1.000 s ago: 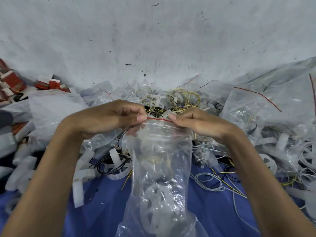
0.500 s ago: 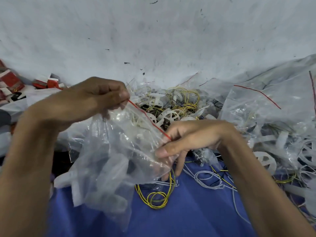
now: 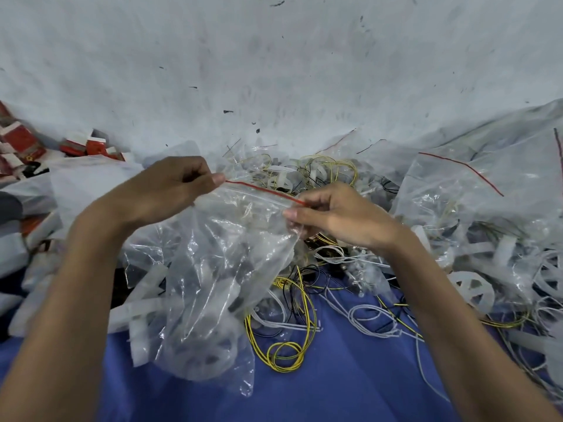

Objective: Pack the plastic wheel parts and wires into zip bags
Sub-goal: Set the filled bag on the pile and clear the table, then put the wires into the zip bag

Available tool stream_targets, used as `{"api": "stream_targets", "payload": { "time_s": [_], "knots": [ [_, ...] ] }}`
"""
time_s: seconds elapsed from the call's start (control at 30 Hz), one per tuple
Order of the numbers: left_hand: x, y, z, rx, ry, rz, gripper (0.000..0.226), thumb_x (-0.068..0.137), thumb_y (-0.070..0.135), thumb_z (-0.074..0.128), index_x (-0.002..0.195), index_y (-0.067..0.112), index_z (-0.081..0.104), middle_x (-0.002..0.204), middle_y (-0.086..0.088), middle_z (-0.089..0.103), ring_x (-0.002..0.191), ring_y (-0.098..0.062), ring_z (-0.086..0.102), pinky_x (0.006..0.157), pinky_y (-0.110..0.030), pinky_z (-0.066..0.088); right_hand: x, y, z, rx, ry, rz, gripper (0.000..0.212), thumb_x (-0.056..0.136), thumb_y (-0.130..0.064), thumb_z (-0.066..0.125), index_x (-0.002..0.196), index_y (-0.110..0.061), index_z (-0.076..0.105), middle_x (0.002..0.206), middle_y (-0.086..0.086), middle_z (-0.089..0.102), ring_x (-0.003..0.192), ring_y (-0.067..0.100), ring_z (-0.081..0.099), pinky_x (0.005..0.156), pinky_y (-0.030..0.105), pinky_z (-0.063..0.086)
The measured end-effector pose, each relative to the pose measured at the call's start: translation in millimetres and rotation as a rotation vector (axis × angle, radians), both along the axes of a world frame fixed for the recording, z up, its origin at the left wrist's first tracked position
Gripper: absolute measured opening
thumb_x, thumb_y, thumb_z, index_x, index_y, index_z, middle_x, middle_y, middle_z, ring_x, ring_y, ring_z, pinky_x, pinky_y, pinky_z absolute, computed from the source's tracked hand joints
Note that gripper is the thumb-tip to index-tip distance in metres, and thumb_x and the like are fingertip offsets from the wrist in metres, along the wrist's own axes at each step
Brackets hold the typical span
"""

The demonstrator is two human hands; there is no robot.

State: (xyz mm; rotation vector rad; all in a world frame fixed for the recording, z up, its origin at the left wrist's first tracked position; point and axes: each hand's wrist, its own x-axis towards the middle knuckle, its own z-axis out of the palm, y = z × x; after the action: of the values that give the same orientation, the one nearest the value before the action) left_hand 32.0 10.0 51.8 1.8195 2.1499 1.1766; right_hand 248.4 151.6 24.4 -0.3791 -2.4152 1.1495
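- Two hands pinch the bag (image 3: 219, 269) at its red zip strip (image 3: 262, 190).
- Left hand (image 3: 170, 190) grips the left end.
- Right hand (image 3: 332, 214) grips the right end.
- Wheel parts show inside.

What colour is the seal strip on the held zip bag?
Red. The seal strip runs along the top of the zip bag; head view.

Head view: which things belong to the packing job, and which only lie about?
Job: zip bag, pinched at its red strip by left hand and right hand; yellow wire coil; white wheel part.
Lying about: red-and-white boxes; blue cloth; white wall.
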Motion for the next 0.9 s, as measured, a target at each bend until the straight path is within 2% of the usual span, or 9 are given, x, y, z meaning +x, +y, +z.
{"api": "stream_targets", "payload": {
  "time_s": [0.07,0.13,0.23,0.4,0.53,0.67,0.77,0.83,0.9],
  "knots": [
    [-1.8,1.9,-1.8,0.013,0.062,0.056,0.038,0.090,0.040,0.053,0.062,0.017,0.042,0.063,0.000,0.041,0.067,-0.020,0.044,0.078,-0.050,0.047,-3.2,-0.2,-2.6,-0.004,0.014,-0.018,0.011,0.085,-0.023,0.065,0.085,-0.012,0.069,0.073,-0.002,0.070,0.067,0.007,0.067,0.064,0.017,0.052],
    [-3.6,3.3,-3.7,0.035,0.108,0.092,0.035,0.091,0.036,0.053,0.065,0.015,0.045,0.064,-0.001,0.042,0.068,-0.022,0.046,0.072,-0.041,0.043,-4.6,-0.1,-3.9,-0.050,0.043,-0.015,0.002,0.086,-0.015,0.065,0.087,-0.016,0.066,0.071,-0.002,0.068,0.061,0.006,0.065,0.060,0.017,0.052],
    [-7.1,3.7,-5.8,0.038,0.169,0.137,0.031,0.092,0.033,0.054,0.068,0.014,0.049,0.063,-0.001,0.045,0.064,-0.020,0.045,0.064,-0.031,0.034,-2.5,3.4,-4.0,-0.106,0.073,0.004,0.019,0.086,-0.008,0.064,0.094,-0.025,0.062,0.068,-0.004,0.069,0.057,0.005,0.063,0.059,0.019,0.053],
    [-19.0,1.2,-8.5,0.010,0.239,0.238,0.030,0.091,0.035,0.055,0.076,0.009,0.058,0.069,-0.005,0.055,0.069,-0.022,0.049,0.064,-0.027,0.036,3.1,10.9,-4.1,-0.058,0.051,-0.040,0.021,0.088,-0.013,0.063,0.106,-0.025,0.062,0.074,-0.001,0.072,0.061,0.005,0.065,0.059,0.016,0.051],
    [-31.8,-1.3,-12.3,-0.052,0.273,0.341,0.028,0.091,0.034,0.056,0.072,0.014,0.059,0.070,-0.003,0.058,0.069,-0.014,0.051,0.061,-0.021,0.035,6.8,18.1,-7.1,0.011,0.024,-0.133,0.010,0.089,-0.017,0.061,0.097,-0.022,0.066,0.073,-0.004,0.071,0.064,0.006,0.064,0.055,0.013,0.048],
    [-37.7,-4.1,-13.4,-0.090,0.258,0.373,0.022,0.091,0.032,0.058,0.071,0.022,0.060,0.073,0.004,0.060,0.071,-0.006,0.051,0.060,-0.023,0.035,6.3,26.9,-13.4,0.064,-0.017,-0.244,0.007,0.089,-0.018,0.062,0.092,-0.019,0.068,0.086,0.002,0.072,0.079,0.013,0.069,0.077,0.024,0.055],
    [-34.2,-2.5,-13.4,-0.136,0.263,0.378,0.020,0.091,0.028,0.057,0.072,0.027,0.059,0.078,0.007,0.061,0.073,-0.007,0.051,0.067,-0.030,0.035,4.5,32.9,-20.4,0.172,-0.108,-0.281,0.009,0.087,-0.020,0.064,0.094,-0.018,0.069,0.087,-0.008,0.068,0.081,0.004,0.064,0.083,0.022,0.050],
    [-29.3,0.9,-12.7,-0.162,0.275,0.378,0.021,0.093,0.026,0.053,0.073,0.031,0.057,0.083,0.008,0.062,0.078,-0.014,0.053,0.076,-0.032,0.040,2.6,35.5,-25.8,0.218,-0.178,-0.277,0.012,0.086,-0.021,0.066,0.097,-0.017,0.069,0.095,-0.012,0.065,0.087,0.005,0.062,0.082,0.019,0.046],
    [-22.1,5.7,-11.1,-0.179,0.273,0.367,0.022,0.095,0.030,0.046,0.076,0.032,0.056,0.089,0.006,0.064,0.089,-0.021,0.056,0.088,-0.038,0.044,1.2,37.6,-30.7,0.237,-0.238,-0.265,0.016,0.085,-0.021,0.068,0.099,-0.015,0.070,0.103,-0.007,0.066,0.091,0.009,0.062,0.081,0.020,0.046]
  ]
}}
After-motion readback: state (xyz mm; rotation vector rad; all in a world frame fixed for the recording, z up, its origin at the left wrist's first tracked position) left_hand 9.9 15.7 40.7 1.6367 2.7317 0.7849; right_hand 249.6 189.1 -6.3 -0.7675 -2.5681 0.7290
